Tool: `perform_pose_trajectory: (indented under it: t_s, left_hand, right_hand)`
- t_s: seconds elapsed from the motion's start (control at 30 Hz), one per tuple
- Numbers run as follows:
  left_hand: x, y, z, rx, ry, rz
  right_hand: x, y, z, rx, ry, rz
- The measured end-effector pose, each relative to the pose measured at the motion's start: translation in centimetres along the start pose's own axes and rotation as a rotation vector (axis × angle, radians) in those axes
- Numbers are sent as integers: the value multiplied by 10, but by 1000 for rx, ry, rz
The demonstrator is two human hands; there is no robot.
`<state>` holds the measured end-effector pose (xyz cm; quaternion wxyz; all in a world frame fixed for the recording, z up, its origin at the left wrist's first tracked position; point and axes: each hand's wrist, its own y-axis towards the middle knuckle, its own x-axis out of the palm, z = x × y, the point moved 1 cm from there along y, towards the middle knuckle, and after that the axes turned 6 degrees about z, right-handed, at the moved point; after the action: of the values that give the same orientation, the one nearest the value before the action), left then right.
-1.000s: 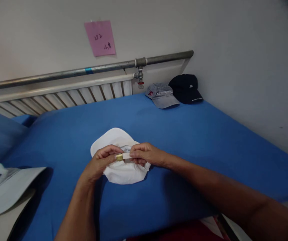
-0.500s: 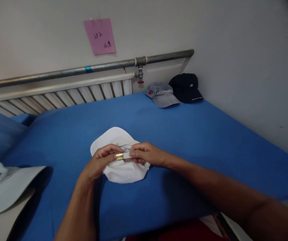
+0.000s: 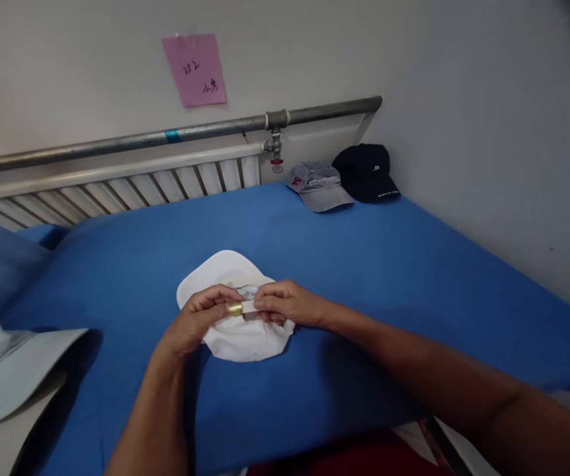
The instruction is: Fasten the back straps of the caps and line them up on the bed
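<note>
A white baseball cap [image 3: 248, 340] lies on the blue-covered surface in front of me, its brim pointing away to the upper left. Its back strap [image 3: 248, 307] is stretched between my hands, with a gold-coloured metal buckle [image 3: 235, 309] on it. My left hand [image 3: 198, 317] pinches the strap at the buckle between thumb and fingers. On the other side of the buckle, my right hand [image 3: 285, 303] grips the strap, fingers curled over the cap's opening. Part of the strap is hidden under the fingers.
Two caps, one grey [image 3: 321, 188] and one black [image 3: 367, 173], sit at the back right by the wall. White and beige caps [image 3: 27, 370] are stacked at the left edge. A radiator [image 3: 131, 188] and metal pipe [image 3: 215, 127] run along the back wall, below a pink note [image 3: 196, 69].
The whole view has shifted very slightly. Both hands keep their hold on the strap beside the buckle, and the cap stays in place.
</note>
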<state>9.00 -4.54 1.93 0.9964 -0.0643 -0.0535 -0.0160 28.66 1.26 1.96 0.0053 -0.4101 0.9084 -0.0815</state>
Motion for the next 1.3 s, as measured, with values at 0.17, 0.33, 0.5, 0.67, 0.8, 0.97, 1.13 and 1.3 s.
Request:
perform_pose_trajectory:
  t_s: [0.17, 0.33, 0.5, 0.67, 0.8, 0.97, 1.13, 1.3]
  left_hand:
    - [2, -1, 0, -1, -41, 10]
    - [1, 0, -1, -11, -29, 17]
    - [4, 1, 0, -12, 5, 7]
    - [4, 2, -3, -9, -4, -8]
    - [-3, 1, -5, -33, -41, 43]
    - [-4, -2, -3, -74, -74, 22]
    - [4, -3, 0, -107, -108, -86]
    - [-1, -4, 0, -67, -106, -33]
  right_hand:
    - [-1, 1, 2, 9, 44, -33]
    - [-2, 2, 4, -18, 26, -61]
    - [2, 6, 9, -42, 18, -73]
    - [6, 6, 6, -55, 2, -43]
    - [2, 0, 1, -75, 6, -21]
    - [-1, -2, 2, -64, 85, 4]
    - [6, -1, 1, -114, 63, 1]
    - [1, -6, -9, -115, -4, 34]
